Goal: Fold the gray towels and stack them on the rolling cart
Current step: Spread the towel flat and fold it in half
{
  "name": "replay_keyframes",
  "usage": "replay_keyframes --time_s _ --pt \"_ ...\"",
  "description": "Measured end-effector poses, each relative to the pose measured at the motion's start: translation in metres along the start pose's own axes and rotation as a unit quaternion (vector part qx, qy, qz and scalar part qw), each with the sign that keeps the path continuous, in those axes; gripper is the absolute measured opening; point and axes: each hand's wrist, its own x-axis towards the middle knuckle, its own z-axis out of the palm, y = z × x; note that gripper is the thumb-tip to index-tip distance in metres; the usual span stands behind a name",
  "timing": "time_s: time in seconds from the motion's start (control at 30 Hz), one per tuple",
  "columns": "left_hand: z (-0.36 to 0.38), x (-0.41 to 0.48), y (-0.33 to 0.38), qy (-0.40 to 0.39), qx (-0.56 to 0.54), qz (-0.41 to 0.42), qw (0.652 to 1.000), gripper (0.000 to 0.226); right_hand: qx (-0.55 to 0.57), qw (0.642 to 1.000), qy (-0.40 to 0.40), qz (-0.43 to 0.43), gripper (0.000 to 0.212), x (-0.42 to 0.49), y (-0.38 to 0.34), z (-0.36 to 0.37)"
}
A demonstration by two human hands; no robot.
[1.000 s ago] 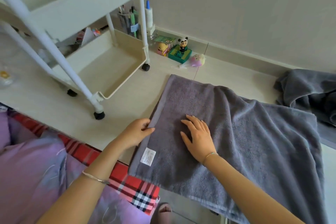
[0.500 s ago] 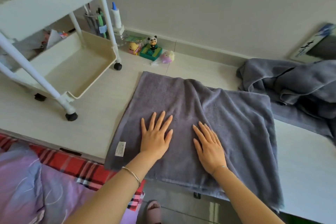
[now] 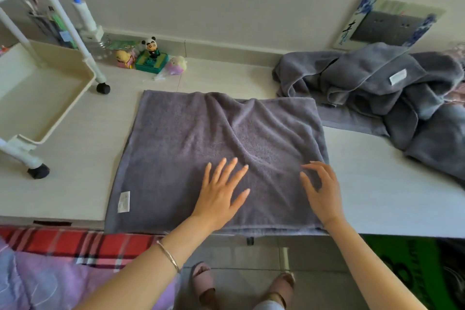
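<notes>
The gray towel (image 3: 201, 146) is laid flat on the surface (image 3: 75, 171), near the rolling cart (image 3: 50, 98). It is pressed by the left hand (image 3: 221, 196), grip released and flat; the right hand (image 3: 323, 194) is poised at the right edge, grip loose, nothing grasped. The diagonal creases are best smoothed outward and the edges squared before another fold is made.

**A:** Entry: any legible text?

**B:** None was readable.
- Sewn tag (image 3: 124, 202) on spread towel (image 3: 191, 133), 8 o'clock: print too small.
- Second tag (image 3: 398, 76) on heaped towels (image 3: 364, 83), nearer 3 o'clock: no print made out.
- Wall plaque (image 3: 387, 23), 2 o'clock: dark brush characters, undeciphered.
- Green mat (image 3: 412, 272), 4 o'clock: large dark marks, unclear.
</notes>
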Motion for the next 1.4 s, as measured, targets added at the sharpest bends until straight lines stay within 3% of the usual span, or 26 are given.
replay_keyframes --time_s 0.13,0.23,0.53,0.7,0.8,0.87,0.93,1.0,1.07,1.17,1.27,1.4 --pt "0.02 -0.007 0.024 -0.055 0.0 0.099 0.994 0.068 -0.056 0.991 0.039 0.118 0.033 -0.02 0.024 -0.016" --pt "0.034 -0.011 0.027 -0.003 -0.021 0.174 0.985 0.048 -0.027 0.982 0.041 0.183 0.028 -0.034 0.033 -0.024" --pt "0.034 -0.008 0.031 0.069 -0.059 0.23 0.969 0.018 0.055 0.988 0.006 0.146 0.016 -0.039 0.02 -0.033" --pt "0.033 -0.012 0.028 0.09 0.003 0.319 0.944 0.012 0.013 0.985 0.072 0.157 0.018 -0.039 0.011 -0.039" --pt "0.037 -0.013 0.024 0.05 0.054 0.325 0.943 0.014 -0.028 0.991 -0.006 0.131 0.02 -0.044 0.01 -0.032" --pt "0.033 -0.011 0.025 0.029 0.023 0.321 0.946 0.02 -0.047 0.989 -0.085 0.115 0.032 -0.046 0.01 -0.026" --pt "0.023 -0.007 0.029 0.047 -0.045 0.294 0.953 0.023 -0.016 0.985 -0.077 0.154 0.042 -0.041 0.014 -0.027" --pt "0.013 0.002 0.032 0.102 -0.115 0.203 0.967 0.024 0.026 0.979 -0.026 0.201 0.035 -0.034 0.022 -0.031" --pt "0.009 0.014 0.03 0.14 -0.128 0.081 0.978 0.038 0.043 0.973 -0.017 0.228 0.019 -0.031 0.029 -0.03" --pt "0.018 0.023 0.02 0.083 -0.083 -0.056 0.992 0.07 0.032 0.969 -0.029 0.244 0.021 -0.029 0.032 -0.023" --pt "0.031 0.02 0.013 0.043 -0.018 -0.076 0.996 0.086 0.008 0.967 -0.022 0.253 0.019 -0.026 0.032 -0.021" --pt "0.032 0.018 0.012 0.041 0.004 -0.079 0.996 0.084 -0.017 0.965 -0.083 0.248 0.01 -0.018 0.033 -0.026"
